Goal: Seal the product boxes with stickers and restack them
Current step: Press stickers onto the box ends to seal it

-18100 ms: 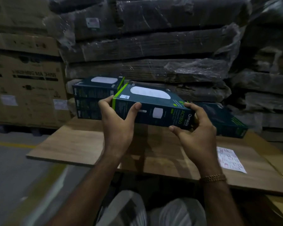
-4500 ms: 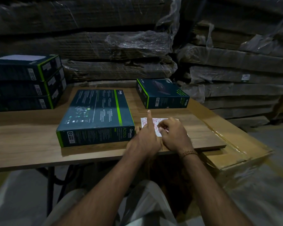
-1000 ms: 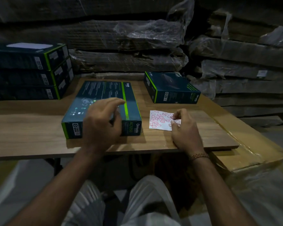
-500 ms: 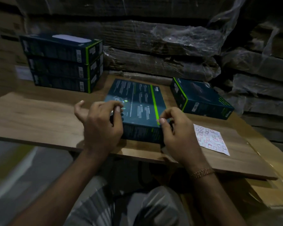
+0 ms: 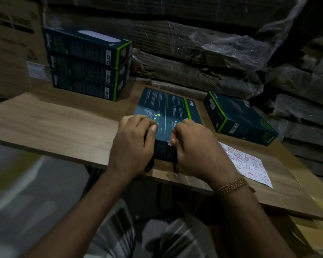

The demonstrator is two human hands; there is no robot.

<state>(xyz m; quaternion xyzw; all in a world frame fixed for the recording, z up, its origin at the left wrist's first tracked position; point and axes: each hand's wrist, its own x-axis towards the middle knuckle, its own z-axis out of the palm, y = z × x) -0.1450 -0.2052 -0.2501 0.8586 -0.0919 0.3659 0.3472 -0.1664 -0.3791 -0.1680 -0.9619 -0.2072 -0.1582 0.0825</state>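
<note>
On the wooden table, the left hand grips the product box. The right hand pinches a sticker at its near edge. The box looks stiff and light, best steadied by its corners.

bare forearms, a gold chain bracelet on the right wrist, seemingly pale trousers.

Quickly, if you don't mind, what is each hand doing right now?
Left hand: fingers curled over the near edge of the flat dark-teal product box, holding it.
Right hand: pinching a small red-outlined sticker against that box's near edge.
</note>
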